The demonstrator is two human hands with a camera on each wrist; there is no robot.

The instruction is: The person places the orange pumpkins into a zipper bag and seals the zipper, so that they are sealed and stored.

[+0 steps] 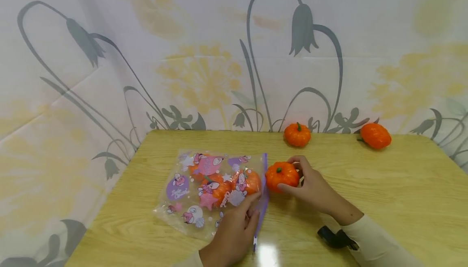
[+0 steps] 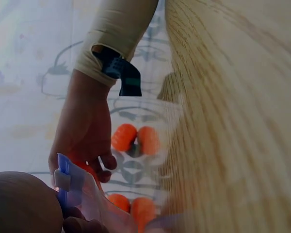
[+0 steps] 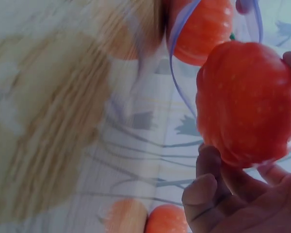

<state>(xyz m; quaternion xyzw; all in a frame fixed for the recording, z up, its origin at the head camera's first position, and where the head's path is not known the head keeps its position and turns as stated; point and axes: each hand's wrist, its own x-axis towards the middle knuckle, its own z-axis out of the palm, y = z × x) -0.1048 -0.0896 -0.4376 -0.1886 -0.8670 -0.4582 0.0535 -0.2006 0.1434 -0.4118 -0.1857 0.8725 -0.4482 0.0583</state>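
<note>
My right hand (image 1: pixel 316 189) grips a small orange toy pumpkin (image 1: pixel 282 176) with a green stem, thumb at its near side and fingers round the far side. The pumpkin is at the mouth of a clear zip bag (image 1: pixel 186 214) printed with pink and purple cartoon figures. My left hand (image 1: pixel 234 230) holds the bag's near edge by the purple zip strip (image 1: pixel 265 159). In the right wrist view the strip (image 3: pixel 171 60) bows apart, so the mouth gapes. Inside lie several pumpkins, one of them a pumpkin (image 1: pixel 216 189) near the middle. A white slider (image 1: pixel 255 241) sits at the strip's near end.
Two more toy pumpkins are at the back of the wooden table (image 1: pixel 365 185): an upright pumpkin (image 1: pixel 297 135) and, farther right, a pumpkin (image 1: pixel 375 136) on its side. Behind the table hangs a flower-patterned cloth (image 1: pixel 204 23). A black strap (image 1: pixel 334 237) sits at my right cuff.
</note>
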